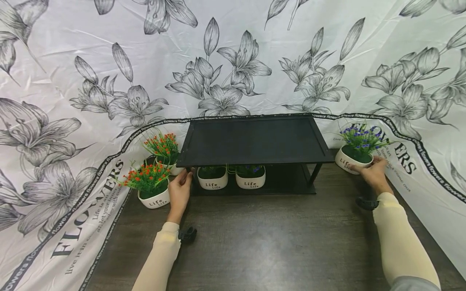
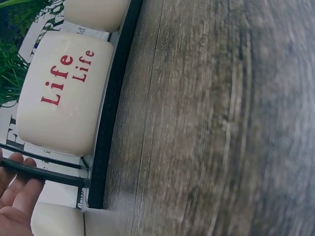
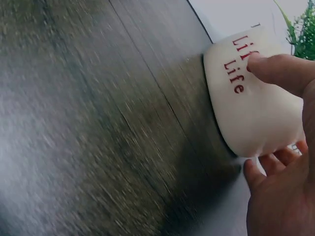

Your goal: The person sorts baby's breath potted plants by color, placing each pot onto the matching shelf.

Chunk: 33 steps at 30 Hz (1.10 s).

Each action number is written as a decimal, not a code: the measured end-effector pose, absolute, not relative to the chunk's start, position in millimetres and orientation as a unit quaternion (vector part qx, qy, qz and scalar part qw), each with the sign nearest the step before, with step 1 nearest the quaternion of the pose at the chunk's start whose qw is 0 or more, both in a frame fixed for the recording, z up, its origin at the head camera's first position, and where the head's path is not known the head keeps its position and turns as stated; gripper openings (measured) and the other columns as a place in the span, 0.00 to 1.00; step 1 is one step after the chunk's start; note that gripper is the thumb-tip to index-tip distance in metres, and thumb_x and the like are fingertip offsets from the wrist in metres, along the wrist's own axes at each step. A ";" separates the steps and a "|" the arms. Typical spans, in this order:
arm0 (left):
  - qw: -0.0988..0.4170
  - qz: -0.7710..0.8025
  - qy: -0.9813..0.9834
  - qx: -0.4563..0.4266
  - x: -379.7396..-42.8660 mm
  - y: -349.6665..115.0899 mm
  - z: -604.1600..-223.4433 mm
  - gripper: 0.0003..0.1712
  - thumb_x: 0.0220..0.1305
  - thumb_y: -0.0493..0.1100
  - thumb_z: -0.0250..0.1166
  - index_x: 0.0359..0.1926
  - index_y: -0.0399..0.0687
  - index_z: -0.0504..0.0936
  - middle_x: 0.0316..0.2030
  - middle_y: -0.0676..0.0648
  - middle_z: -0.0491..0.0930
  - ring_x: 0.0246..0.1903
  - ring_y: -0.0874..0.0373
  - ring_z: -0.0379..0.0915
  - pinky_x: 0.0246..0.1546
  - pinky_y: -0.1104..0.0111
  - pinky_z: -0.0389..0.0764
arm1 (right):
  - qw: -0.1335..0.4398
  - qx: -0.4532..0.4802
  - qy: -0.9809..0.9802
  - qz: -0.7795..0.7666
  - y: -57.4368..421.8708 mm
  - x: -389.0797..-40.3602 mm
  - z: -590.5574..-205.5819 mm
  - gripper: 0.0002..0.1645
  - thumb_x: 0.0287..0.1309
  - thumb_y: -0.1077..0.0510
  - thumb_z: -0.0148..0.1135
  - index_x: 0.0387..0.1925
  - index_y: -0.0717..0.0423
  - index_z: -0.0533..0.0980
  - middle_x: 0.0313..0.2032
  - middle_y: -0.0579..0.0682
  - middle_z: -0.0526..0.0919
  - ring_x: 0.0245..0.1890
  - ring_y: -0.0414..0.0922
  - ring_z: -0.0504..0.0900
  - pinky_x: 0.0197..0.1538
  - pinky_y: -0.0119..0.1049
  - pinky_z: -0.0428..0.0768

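A black two-tier shelf (image 1: 255, 141) stands at the back of the table. My left hand (image 1: 180, 190) grips its left front post; in the left wrist view, fingers (image 2: 24, 189) lie against that black post (image 2: 49, 176). At the far right, my right hand (image 1: 376, 176) holds a white flowerpot (image 1: 351, 161) of purple flowers. The right wrist view shows its thumb (image 3: 275, 71) on the lettered front of the pot (image 3: 246, 113) and the other fingers round the side. The pot appears to rest on the table.
Two white pots (image 1: 212, 182) marked "Life" sit on the lower tier, their plants partly hidden by the top board. Left of the shelf stand two pots of orange-red flowers, one in front (image 1: 154, 198), one behind (image 1: 164, 147). A flower-printed cloth (image 1: 233, 97) surrounds the dark wooden table (image 1: 276, 242).
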<state>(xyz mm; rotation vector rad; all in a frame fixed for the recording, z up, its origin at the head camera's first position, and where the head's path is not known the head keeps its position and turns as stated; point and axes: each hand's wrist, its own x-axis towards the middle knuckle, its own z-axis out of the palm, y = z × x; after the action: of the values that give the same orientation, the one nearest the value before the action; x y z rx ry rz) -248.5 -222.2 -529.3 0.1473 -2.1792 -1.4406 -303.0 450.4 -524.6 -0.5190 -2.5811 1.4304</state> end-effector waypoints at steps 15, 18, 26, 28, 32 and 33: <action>0.250 -0.535 -0.805 0.058 -248.3 -222.5 -530.7 0.23 0.77 0.44 0.68 0.66 0.36 0.83 0.60 0.32 0.84 0.59 0.40 0.85 0.55 0.66 0.85 | 0.098 -0.151 -0.874 0.451 442.4 -303.4 -530.0 0.66 0.64 0.47 0.75 0.81 0.70 0.42 0.75 0.77 0.57 0.72 0.72 0.63 0.73 0.69 0.63; 0.251 -0.533 -0.806 0.055 -248.3 -222.4 -530.3 0.23 0.77 0.44 0.68 0.66 0.36 0.83 0.60 0.32 0.84 0.59 0.40 0.85 0.56 0.61 0.85 | 0.091 -0.161 -0.874 0.449 442.4 -302.2 -529.9 0.66 0.64 0.45 0.74 0.82 0.69 0.40 0.75 0.77 0.57 0.72 0.72 0.63 0.73 0.69 0.64; 0.253 -0.534 -0.805 0.051 -248.0 -222.2 -531.0 0.23 0.77 0.43 0.68 0.66 0.35 0.82 0.60 0.32 0.84 0.60 0.39 0.84 0.57 0.60 0.84 | 0.103 -0.165 -0.870 0.453 440.0 -298.8 -523.9 0.68 0.63 0.42 0.75 0.82 0.68 0.42 0.76 0.76 0.58 0.72 0.70 0.63 0.72 0.67 0.64; 0.252 -0.531 -0.807 0.050 -247.6 -222.0 -530.5 0.23 0.77 0.44 0.68 0.66 0.36 0.83 0.60 0.33 0.85 0.59 0.40 0.85 0.56 0.66 0.85 | 0.100 -0.162 -0.873 0.449 440.4 -298.0 -521.5 0.69 0.64 0.39 0.73 0.83 0.67 0.40 0.77 0.76 0.56 0.74 0.71 0.62 0.73 0.69 0.64; 0.251 -0.528 -0.810 0.045 -247.1 -221.8 -529.4 0.23 0.78 0.45 0.67 0.67 0.39 0.83 0.59 0.35 0.86 0.58 0.42 0.87 0.50 0.85 0.81 | 0.091 -0.152 -0.878 0.444 443.0 -296.7 -517.4 0.73 0.64 0.35 0.72 0.85 0.66 0.36 0.80 0.77 0.49 0.77 0.74 0.58 0.75 0.72 0.61; 0.251 -0.527 -0.811 0.045 -246.9 -221.9 -529.0 0.23 0.78 0.45 0.67 0.67 0.40 0.83 0.59 0.36 0.86 0.57 0.43 0.87 0.48 0.88 0.79 | 0.087 -0.152 -0.880 0.441 443.9 -296.2 -516.5 0.74 0.64 0.34 0.71 0.85 0.66 0.35 0.81 0.77 0.48 0.77 0.75 0.57 0.75 0.73 0.61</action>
<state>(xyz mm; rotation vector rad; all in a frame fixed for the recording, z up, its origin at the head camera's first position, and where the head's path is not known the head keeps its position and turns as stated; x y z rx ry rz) -246.9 -221.9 -529.0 0.1228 -2.2071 -1.4342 -296.2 443.9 -516.5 -0.4532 -2.6218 1.3144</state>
